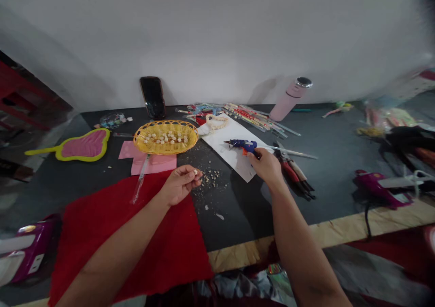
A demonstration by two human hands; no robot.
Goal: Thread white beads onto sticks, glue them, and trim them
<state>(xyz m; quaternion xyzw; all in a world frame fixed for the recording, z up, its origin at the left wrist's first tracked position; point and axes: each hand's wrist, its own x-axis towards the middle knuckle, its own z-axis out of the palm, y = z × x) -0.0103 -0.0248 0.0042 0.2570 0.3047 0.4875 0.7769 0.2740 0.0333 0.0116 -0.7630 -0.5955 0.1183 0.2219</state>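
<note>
Near edge of the dark tabletop (331, 191) is running across below the hands, with a tan strip (343, 225) showing along it; the pale wall (217, 39) is closing off the far side. Red cloth (139, 225) is spreading under the left forearm, its right border ending beside scattered crumbs (210, 178). Dark surface is showing between those crumbs and the right forearm; more is stretching from the pliers (295, 173) to a purple device (384, 187) at right. The pliers are lying just beside the right wrist, crowding that side. The yellow basket (192, 137) is sitting beyond the left hand (181, 183), holding pale bits.

Right hand (265, 162) is curling around the handle of the glue gun (242, 144), over the white paper (234, 164); cannot tell whether the gun is touching it. Gun is showing a blue body, orange trigger and dark nozzle pointing left. Left hand is pinching a small pale piece (195, 172) between thumb and fingers, near the crumbs. Fingers are mostly covering the piece; its shape is staying unclear.
</note>
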